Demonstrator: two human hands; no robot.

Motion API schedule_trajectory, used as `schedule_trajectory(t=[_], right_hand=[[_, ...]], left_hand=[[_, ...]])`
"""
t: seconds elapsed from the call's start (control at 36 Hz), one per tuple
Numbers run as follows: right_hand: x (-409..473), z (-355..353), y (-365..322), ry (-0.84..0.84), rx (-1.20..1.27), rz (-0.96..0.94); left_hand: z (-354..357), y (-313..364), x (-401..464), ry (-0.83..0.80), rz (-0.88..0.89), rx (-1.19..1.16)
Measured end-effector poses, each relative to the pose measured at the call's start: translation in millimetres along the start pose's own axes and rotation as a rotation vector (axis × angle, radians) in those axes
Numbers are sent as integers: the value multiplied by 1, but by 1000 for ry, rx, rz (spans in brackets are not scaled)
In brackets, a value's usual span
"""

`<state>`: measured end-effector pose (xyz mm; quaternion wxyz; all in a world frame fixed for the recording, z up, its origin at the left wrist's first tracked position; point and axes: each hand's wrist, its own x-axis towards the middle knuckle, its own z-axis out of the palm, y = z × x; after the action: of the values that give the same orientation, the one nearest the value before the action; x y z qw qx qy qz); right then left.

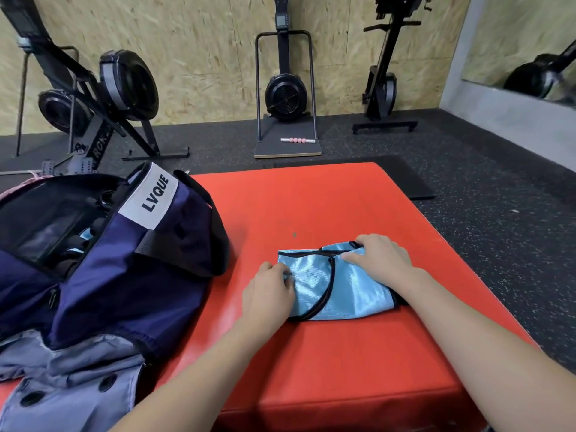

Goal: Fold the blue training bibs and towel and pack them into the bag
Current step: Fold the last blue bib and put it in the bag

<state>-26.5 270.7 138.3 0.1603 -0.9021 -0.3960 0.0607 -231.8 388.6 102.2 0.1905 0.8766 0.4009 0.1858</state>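
Observation:
A light blue training bib with black trim lies folded into a small rectangle on the red mat. My left hand pinches the bib's left edge with curled fingers. My right hand lies on the bib's far right corner, its fingers bent over the black-trimmed edge. A navy bag with a white LVQUE label stands unzipped at the left of the mat. Some blue fabric shows inside it among dark items. No towel is visible.
The bag's grey flap with round holes spreads over the mat's near left corner. Rowing machines and a ski trainer stand along the wooden wall. A pink roller lies on the trainer's base. Black rubber floor surrounds the mat.

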Motion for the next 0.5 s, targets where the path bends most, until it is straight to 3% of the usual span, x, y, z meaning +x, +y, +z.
schedule_trajectory(t=[0.08,0.17,0.28,0.39,0.5], right_hand=[[-6,-9,1,27,-35,-15],[-17,-17,1,90,-178,-67],[-37,-20,-9,173,-244,-153],[-59,-4,-20,-57,124,-34],[-71,14,-14,-151,52,6]], left_hand=[[-6,2,7,-10,16,89],[-6,0,21,12,220,137],[-1,-2,38,-135,336,176],[4,-10,49,-203,292,75],[3,-11,51,-192,273,60]])
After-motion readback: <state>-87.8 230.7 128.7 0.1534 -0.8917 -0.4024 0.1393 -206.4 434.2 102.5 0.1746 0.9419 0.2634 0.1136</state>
